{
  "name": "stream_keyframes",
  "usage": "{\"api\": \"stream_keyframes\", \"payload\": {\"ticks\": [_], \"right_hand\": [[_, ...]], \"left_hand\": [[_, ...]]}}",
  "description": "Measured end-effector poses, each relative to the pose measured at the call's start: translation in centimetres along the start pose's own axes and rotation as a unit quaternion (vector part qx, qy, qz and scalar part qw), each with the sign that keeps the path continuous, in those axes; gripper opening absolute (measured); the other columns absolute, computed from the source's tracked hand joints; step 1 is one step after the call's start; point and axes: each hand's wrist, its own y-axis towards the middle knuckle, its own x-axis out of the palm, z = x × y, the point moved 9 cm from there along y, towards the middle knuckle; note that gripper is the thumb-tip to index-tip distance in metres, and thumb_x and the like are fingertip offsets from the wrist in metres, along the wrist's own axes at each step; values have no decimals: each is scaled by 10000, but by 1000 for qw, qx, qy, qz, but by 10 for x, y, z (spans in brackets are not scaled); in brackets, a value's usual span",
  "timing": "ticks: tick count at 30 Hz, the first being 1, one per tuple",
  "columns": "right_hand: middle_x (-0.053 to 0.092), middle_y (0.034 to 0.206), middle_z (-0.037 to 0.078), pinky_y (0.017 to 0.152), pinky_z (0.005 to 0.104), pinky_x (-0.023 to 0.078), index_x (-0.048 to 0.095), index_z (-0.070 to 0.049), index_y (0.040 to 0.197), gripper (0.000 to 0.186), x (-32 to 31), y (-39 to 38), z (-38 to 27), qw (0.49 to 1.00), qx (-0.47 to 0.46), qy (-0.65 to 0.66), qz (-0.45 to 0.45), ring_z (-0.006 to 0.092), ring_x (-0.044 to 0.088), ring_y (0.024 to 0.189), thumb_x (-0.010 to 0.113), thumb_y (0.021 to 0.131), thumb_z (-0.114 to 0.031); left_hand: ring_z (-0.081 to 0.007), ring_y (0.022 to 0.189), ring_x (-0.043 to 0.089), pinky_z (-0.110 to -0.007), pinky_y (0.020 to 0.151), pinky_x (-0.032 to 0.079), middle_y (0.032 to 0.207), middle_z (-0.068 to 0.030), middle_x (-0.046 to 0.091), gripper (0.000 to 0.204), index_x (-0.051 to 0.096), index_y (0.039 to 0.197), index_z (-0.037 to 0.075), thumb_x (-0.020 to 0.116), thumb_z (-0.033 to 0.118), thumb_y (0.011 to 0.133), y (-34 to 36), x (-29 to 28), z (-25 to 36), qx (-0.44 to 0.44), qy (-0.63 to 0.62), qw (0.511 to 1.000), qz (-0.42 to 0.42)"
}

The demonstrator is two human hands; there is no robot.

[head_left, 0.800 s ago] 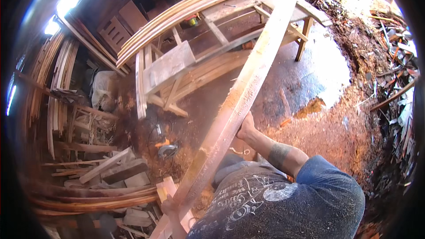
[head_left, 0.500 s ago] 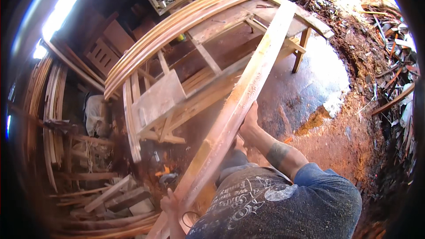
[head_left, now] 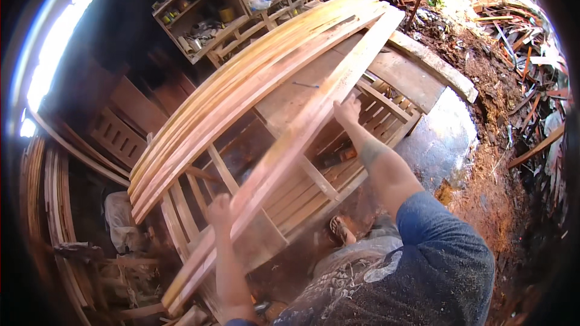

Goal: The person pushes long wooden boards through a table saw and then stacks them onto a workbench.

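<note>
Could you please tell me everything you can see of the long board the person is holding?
The board is long and narrow, bare wood by its look, pale yellow with pinkish stretches, and slightly blurred. Two long sides show. It slants from lower left to upper right, over the bench and beside the stack. The left hand holds it toward its lower-left end, the right hand farther up, at its right edge. Whether it touches bench or stack is unclear.
</note>
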Motion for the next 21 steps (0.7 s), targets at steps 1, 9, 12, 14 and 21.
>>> {"api": "stream_keyframes", "payload": {"ticks": [1,9,12,14,21], "right_hand": [[301,1526,297,1154,518,304,300,-37,1517,833,1,13,-13,998,-30,-56,13,438,331,1411,637,865,-431],[135,1622,273,1235,462,94,189,23,1557,967,61,112,-33,985,-22,-170,37,394,101,1521,509,918,-629],[103,1629,271,1239,466,35,165,51,1553,995,107,153,-42,981,-43,-185,34,395,46,1527,431,930,-678],[64,1634,274,1237,483,8,161,75,1546,972,148,161,-44,975,-6,-223,1,444,8,1514,353,959,-675],[78,1617,308,1228,517,-32,175,119,1524,930,200,194,-91,969,-17,-244,16,505,-16,1492,362,984,-615]], "left_hand": [[-384,1028,621,-571,907,476,1217,-200,611,583,451,1460,161,551,453,966,31,7,16,-19,-102,994,-13],[-382,1469,250,-631,1172,179,1570,-185,287,832,422,1456,115,726,550,814,126,-8,84,-52,89,988,115],[-380,1489,212,-618,1173,185,1591,-185,268,908,371,1500,89,682,607,821,167,6,78,-29,148,979,135],[-390,1477,241,-621,1165,203,1590,-193,280,942,330,1539,94,630,646,836,179,22,76,-48,206,971,115],[-379,1479,241,-621,1174,182,1589,-176,295,909,347,1538,125,624,641,842,264,15,44,-17,220,966,137]]}}
